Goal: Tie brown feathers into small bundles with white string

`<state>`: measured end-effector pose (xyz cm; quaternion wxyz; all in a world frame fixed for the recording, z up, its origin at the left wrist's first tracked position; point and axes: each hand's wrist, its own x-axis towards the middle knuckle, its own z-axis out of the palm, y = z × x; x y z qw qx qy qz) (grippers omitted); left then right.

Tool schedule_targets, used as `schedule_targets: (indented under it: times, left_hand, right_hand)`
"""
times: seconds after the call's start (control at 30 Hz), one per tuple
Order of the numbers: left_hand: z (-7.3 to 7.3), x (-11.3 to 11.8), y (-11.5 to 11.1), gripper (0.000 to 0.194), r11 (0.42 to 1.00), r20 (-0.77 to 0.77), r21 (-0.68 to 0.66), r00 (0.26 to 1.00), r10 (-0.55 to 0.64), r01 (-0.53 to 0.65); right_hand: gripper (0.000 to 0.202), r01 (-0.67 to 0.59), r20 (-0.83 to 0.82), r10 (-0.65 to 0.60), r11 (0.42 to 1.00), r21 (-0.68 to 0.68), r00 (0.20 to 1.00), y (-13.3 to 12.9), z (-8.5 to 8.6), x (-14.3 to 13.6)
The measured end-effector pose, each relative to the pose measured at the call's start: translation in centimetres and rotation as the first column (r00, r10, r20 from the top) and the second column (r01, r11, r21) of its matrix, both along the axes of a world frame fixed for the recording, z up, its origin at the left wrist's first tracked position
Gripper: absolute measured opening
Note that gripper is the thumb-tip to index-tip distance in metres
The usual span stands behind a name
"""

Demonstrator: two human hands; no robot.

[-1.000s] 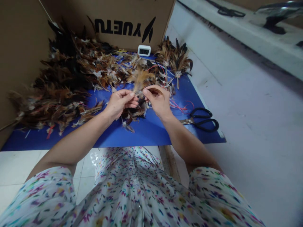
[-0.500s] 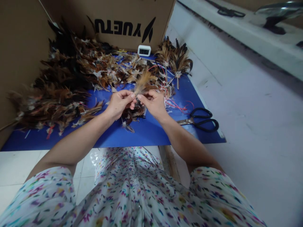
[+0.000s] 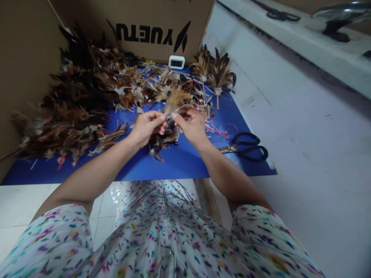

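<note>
Thumb and finger of my left hand (image 3: 150, 126) pinch the lower end of a tan feather bunch (image 3: 176, 99), which fans upward over the blue tabletop (image 3: 185, 164). Close beside it on the right, my right hand (image 3: 191, 125) is closed, its thumb and forefinger pressed together near the base of the same bunch; a brown feather shows above its fingers. Whether the right fingers hold that feather or a thin strand is too small to tell. Beneath the hands lie some dark loose feathers (image 3: 157, 152).
Heaped brown feathers (image 3: 75, 112) cover the left and back. Black-handled scissors (image 3: 249, 146) lie at right, near pink strings (image 3: 217, 129). A small white clock (image 3: 176, 62) stands before a cardboard box (image 3: 150, 15). Two feather bunches (image 3: 218, 73) rest at the back right.
My right hand has shifted slightly to the right, widening the gap between the fingertips. My left hand has stayed nearly still, and the tan feathers have moved slightly.
</note>
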<state>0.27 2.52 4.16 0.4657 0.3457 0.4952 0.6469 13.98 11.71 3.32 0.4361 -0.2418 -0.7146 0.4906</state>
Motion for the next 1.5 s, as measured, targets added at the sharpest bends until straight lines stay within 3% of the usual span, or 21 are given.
schedule_targets:
  times: [0.27, 1.07, 1.5]
  left_hand:
    - [-0.07, -0.16, 0.01, 0.038, 0.997, 0.028, -0.006, 0.997, -0.073, 0.073]
    - [0.15, -0.05, -0.18, 0.037, 0.996, -0.026, -0.059, 0.997, -0.071, 0.070]
    - [0.15, -0.04, -0.27, 0.038, 0.996, 0.001, -0.050, 0.997, -0.078, 0.077]
  right_hand:
    - [0.048, 0.013, -0.015, -0.013, 0.999, 0.035, 1.000, -0.08, 0.36, 0.19]
    - [0.045, -0.016, 0.012, 0.015, 0.998, 0.066, 1.000, -0.22, 0.33, 0.30]
    - [0.045, -0.045, -0.031, 0.045, 0.999, 0.008, 0.999, -0.12, -0.13, 0.03]
